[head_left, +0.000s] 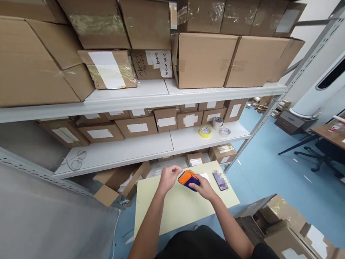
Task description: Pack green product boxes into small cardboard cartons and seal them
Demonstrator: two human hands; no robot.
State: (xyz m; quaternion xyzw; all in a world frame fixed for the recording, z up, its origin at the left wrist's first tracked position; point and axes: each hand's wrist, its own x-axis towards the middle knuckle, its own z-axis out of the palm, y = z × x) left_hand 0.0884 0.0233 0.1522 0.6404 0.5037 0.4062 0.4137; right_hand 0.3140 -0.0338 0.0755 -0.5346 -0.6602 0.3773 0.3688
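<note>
My right hand (205, 187) is wrapped round an orange and dark-blue handheld device (188, 179) above the pale yellow table (180, 209). Its exact kind is not clear from here. My left hand (168, 178) is raised just left of the device's orange end, thumb and fingertips pinched together. Whatever may be between those fingertips is too small to make out. Behind the device lies a white piece of paper (205, 176), partly covered by my right hand. A phone-like thing (220, 181), blurred out, rests on the table to the right.
Metal shelving (171, 139) holding several cardboard boxes (205, 60) rises in front. A yellow tape roll (205, 131) and pale tape rolls (224, 132) sit on its middle shelf. An open carton (122, 181) stands left of the table; more boxes (303, 250) are at the right.
</note>
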